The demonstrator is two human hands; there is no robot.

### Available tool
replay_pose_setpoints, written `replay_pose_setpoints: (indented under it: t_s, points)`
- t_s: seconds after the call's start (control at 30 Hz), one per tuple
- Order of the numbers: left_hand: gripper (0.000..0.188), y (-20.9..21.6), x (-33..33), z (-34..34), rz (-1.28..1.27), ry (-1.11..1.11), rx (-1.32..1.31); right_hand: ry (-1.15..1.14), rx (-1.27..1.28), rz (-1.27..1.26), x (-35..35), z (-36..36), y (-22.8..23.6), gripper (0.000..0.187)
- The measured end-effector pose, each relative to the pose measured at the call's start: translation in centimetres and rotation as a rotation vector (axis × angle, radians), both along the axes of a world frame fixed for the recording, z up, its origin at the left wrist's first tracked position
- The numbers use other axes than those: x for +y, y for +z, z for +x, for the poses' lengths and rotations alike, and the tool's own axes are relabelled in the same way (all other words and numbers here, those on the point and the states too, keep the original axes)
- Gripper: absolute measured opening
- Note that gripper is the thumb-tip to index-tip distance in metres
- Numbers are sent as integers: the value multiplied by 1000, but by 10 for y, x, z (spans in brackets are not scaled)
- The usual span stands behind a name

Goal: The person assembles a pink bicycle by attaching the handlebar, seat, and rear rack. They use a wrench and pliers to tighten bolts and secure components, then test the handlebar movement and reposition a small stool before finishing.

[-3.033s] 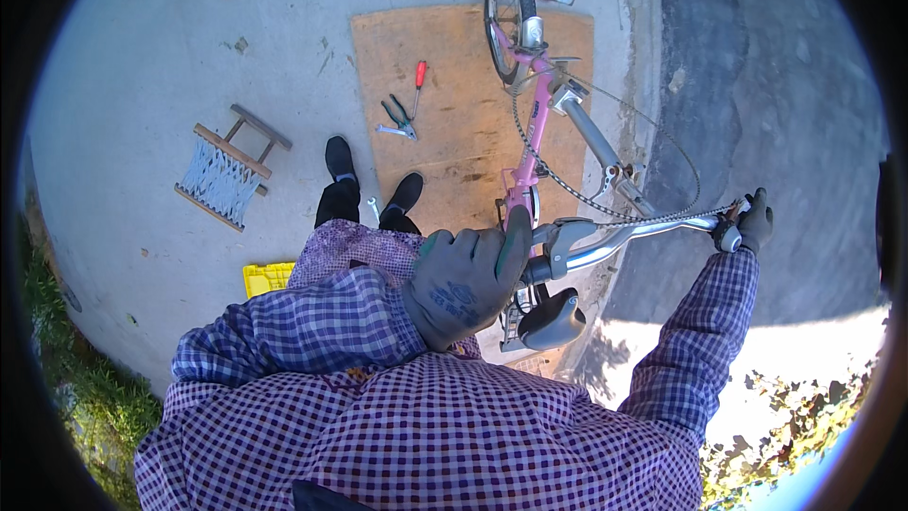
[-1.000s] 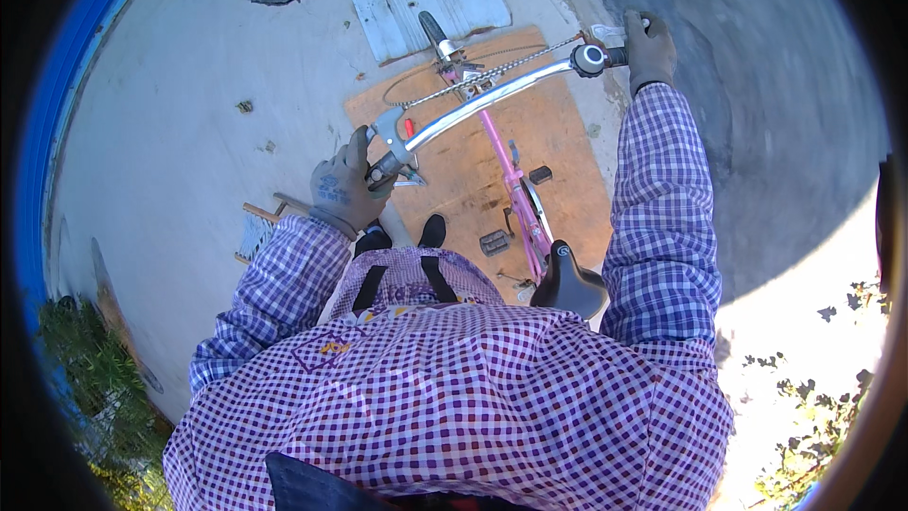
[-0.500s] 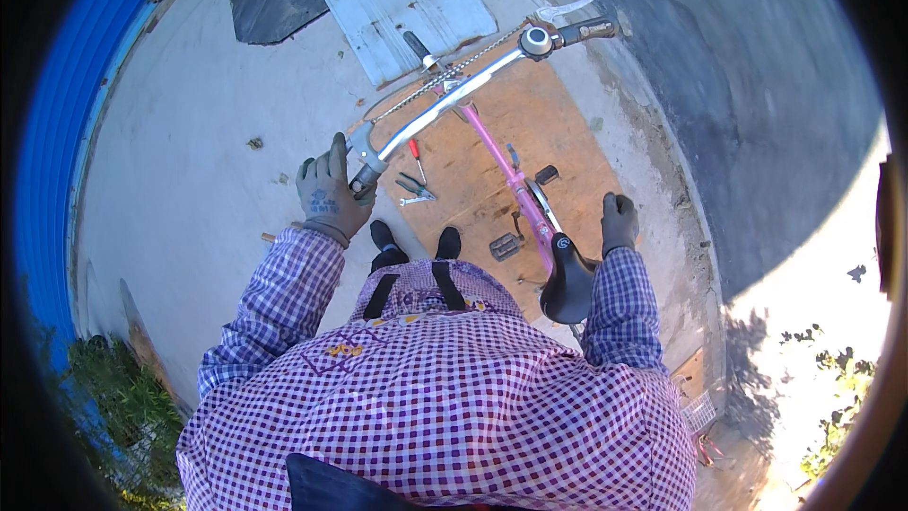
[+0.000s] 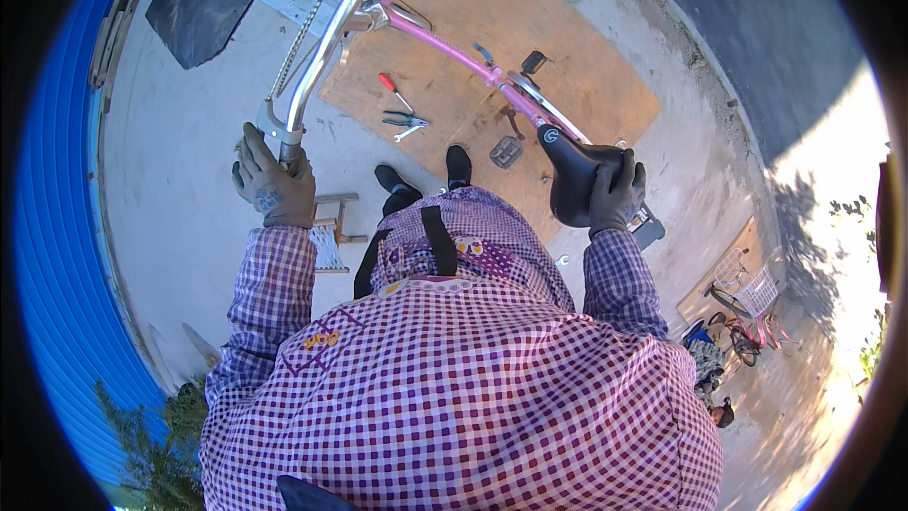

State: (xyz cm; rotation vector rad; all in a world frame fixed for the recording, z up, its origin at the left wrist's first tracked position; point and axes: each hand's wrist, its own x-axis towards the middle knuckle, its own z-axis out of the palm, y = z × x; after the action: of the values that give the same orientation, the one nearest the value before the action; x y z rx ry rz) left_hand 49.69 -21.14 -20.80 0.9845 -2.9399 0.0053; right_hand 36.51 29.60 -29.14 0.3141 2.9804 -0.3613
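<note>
A pink bicycle (image 4: 445, 45) stands in front of me, its silver handlebar (image 4: 326, 47) reaching toward my left side. My left hand (image 4: 274, 187), in a grey glove, is closed around the near end of the handlebar, by the brake lever mount. To the right, my gloved right hand (image 4: 617, 197) grips the rear side of the black saddle (image 4: 569, 175); its thumb side rests on top. One pedal (image 4: 506, 151) shows left of the frame and another pedal (image 4: 533, 61) on the far side. The far handlebar end lies beyond the picture's upper edge.
Under the bicycle lies a brown board (image 4: 605, 71). A red-handled screwdriver (image 4: 390, 85), pliers (image 4: 405, 119) and a wrench (image 4: 409, 133) lie near my feet. A small stool (image 4: 331, 232) stands at left. Another bicycle with a white basket (image 4: 757, 291) is at right, a blue wall (image 4: 57, 208) far left.
My right hand, earlier closed beside the saddle, is now on it. The view has shifted, bringing the stool and the basket bicycle into sight. My left hand stays on the handlebar.
</note>
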Motion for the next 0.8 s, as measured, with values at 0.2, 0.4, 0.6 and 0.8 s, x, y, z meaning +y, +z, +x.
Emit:
replay_pose_setpoints:
  t_s: [0.2, 0.4, 0.6, 0.8]
  points:
    - [95, -2, -2, 8, -63, -85, 85, -63, 72, 14, -9, 10, -19, 61]
    - [91, 2, 6, 7, -62, -104, 154, -20, 172, 18, -7, 6, -21, 57]
    - [90, 2, 9, 2, -74, -130, 205, -28, 197, 40, -7, -3, -22, 55]
    - [93, 3, 11, 1, -52, -138, 204, -45, 229, 81, 0, 2, -26, 55]
